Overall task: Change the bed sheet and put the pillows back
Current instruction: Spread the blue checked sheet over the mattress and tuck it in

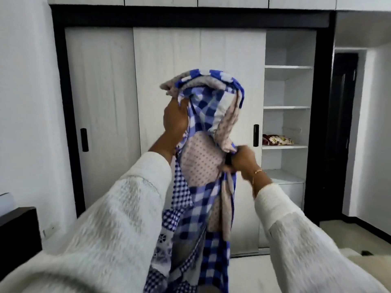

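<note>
Held up at chest-to-head height in front of a wardrobe [165, 81]: a bunched bed sheet [208, 127], patchwork of blue-and-white checks and pale dotted panels, hanging in a long twist down past the bottom edge of the view. Left hand [175, 118] raised high, fingers curled into the cloth near the top of the bundle, on its left side. Right hand [243, 160] lower and on the right side, closed tight around a gathered fold at the sheet's middle; thin gold bracelet [257, 171] on that wrist. Sheet between the two hands, upper lump draped above and over the left hand's grip, tail falling between two white knitted sleeves [118, 218]. Behind, pale sliding doors with black handles [84, 140], black frame around them. To the right, open white shelves [287, 106], a folded red floral cloth [277, 140] lying on one of them. Dark doorway [343, 123] further right. Dark piece of furniture [18, 231] at the lower left edge.
</note>
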`<state>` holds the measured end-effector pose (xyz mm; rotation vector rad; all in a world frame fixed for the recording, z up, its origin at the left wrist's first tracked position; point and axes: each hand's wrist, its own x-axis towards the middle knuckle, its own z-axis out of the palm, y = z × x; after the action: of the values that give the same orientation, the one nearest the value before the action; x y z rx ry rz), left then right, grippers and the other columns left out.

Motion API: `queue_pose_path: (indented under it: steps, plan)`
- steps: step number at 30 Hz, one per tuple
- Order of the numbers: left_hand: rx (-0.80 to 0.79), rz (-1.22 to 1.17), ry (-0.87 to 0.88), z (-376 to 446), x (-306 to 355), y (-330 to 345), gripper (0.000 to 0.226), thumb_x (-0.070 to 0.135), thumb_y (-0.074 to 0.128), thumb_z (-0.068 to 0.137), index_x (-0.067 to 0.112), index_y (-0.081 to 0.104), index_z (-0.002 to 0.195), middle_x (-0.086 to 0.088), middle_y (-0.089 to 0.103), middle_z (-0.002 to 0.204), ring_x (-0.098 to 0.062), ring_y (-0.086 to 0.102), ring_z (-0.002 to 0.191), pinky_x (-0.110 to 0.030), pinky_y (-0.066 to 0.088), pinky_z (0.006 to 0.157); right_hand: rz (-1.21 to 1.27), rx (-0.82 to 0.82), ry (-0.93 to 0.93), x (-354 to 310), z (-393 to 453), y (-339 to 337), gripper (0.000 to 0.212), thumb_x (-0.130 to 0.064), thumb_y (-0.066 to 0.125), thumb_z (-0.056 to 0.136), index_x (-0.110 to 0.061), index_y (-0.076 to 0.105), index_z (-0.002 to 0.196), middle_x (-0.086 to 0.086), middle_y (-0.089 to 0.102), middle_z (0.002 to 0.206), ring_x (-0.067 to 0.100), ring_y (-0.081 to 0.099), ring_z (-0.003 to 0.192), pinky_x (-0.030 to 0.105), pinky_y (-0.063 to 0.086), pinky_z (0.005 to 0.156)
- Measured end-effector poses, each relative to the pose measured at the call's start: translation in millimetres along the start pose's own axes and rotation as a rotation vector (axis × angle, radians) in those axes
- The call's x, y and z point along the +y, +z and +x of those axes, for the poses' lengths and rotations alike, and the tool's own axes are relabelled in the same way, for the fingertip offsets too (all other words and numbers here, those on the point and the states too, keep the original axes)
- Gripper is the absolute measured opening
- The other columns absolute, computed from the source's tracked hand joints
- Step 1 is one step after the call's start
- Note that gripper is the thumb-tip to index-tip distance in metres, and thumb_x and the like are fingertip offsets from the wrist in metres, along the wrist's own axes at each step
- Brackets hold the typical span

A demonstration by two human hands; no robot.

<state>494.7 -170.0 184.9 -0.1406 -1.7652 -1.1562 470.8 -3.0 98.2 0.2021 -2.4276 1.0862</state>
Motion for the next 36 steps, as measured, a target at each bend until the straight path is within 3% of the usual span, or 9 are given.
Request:
queue_pose_path:
  steps: [2,5,9,14,16,22,28,33,36]
  plan:
    - [0.080,0.143,0.037,6.2,3.5,-12.0,0.036,0.029,0.038,0.100,0.007,0.053,0.123,-0.019,0.060,0.119,-0.033,0.056,0.110,-0.032,0.041,0.082,0.101,0.296,-0.026,-16.3,16.4,-25.1,0.015,0.000,0.054,0.082,0.006,0.064,0.092,0.025,0.064,0.098,0.030,0.061,0.097,0.034,0.040,0.075]
    - [0.168,0.285,0.069,10.5,-5.9,-28.2,0.038,0.031,0.036,0.100,0.006,0.052,0.123,-0.022,0.060,0.117,-0.037,0.055,0.108,-0.037,0.041,0.081,0.157,0.598,-0.395,-38.1,17.0,-53.0,0.037,0.012,0.049,0.076,0.006,0.060,0.111,0.026,0.055,0.114,0.035,0.055,0.104,0.025,0.035,0.084]
    - [0.169,0.401,0.027,-0.2,-35.5,-42.9,0.041,0.033,0.035,0.100,0.002,0.051,0.121,-0.024,0.059,0.116,-0.040,0.055,0.107,-0.040,0.040,0.082,-0.248,0.177,-0.480,-27.1,21.7,-54.7,0.043,0.004,0.048,0.084,-0.004,0.054,0.125,0.019,0.055,0.128,0.032,0.050,0.118,0.028,0.032,0.095]
    - [0.150,0.495,0.044,-9.7,-31.9,-35.0,0.042,0.031,0.033,0.101,-0.001,0.047,0.123,-0.025,0.058,0.117,-0.040,0.054,0.108,-0.042,0.039,0.084,0.133,0.467,-0.361,-25.3,11.2,-62.7,0.046,0.011,0.041,0.077,0.002,0.056,0.120,0.026,0.060,0.113,0.037,0.055,0.106,0.028,0.033,0.083]
    - [0.157,0.499,-0.006,-10.0,-32.5,-35.2,0.044,0.031,0.034,0.100,0.000,0.041,0.129,-0.025,0.057,0.119,-0.040,0.054,0.109,-0.042,0.040,0.085,-0.012,0.355,-0.454,-12.8,6.5,-52.1,0.047,0.007,0.042,0.075,0.002,0.056,0.120,0.028,0.059,0.115,0.040,0.053,0.107,0.029,0.032,0.085]
    - [-0.130,0.406,-0.137,-25.5,-66.8,-36.6,0.043,0.037,0.055,0.090,0.005,0.053,0.119,-0.019,0.061,0.116,-0.036,0.058,0.105,-0.037,0.045,0.082,-0.067,0.383,-0.120,15.8,12.1,-49.0,0.031,0.000,0.050,0.082,-0.007,0.068,0.107,0.020,0.065,0.110,0.034,0.058,0.104,0.030,0.043,0.079]
    - [-0.549,0.002,-0.468,-40.6,-72.3,-39.2,0.007,0.007,0.058,0.084,0.011,0.062,0.079,-0.006,0.057,0.067,-0.017,0.052,0.060,-0.023,0.043,0.057,0.018,0.315,0.271,64.5,2.3,-25.4,0.025,-0.008,0.051,0.087,0.003,0.063,0.106,0.025,0.061,0.115,0.039,0.055,0.110,0.036,0.044,0.089]
    - [-0.374,-0.010,-0.508,-44.3,-84.6,-29.7,0.014,0.014,0.053,0.088,0.007,0.058,0.077,-0.011,0.056,0.064,-0.018,0.047,0.052,-0.021,0.038,0.046,0.148,0.183,0.455,88.9,-10.0,3.5,0.033,-0.004,0.049,0.088,0.009,0.054,0.117,0.025,0.057,0.119,0.038,0.054,0.112,0.030,0.045,0.078]
    - [-0.351,0.055,-0.491,-50.8,-86.4,-18.7,0.016,0.012,0.053,0.087,0.005,0.052,0.073,-0.012,0.050,0.062,-0.019,0.043,0.049,-0.026,0.033,0.049,0.222,0.209,0.320,71.8,-20.3,24.3,0.029,0.001,0.047,0.086,0.008,0.054,0.114,0.022,0.059,0.115,0.033,0.055,0.107,0.027,0.042,0.072]
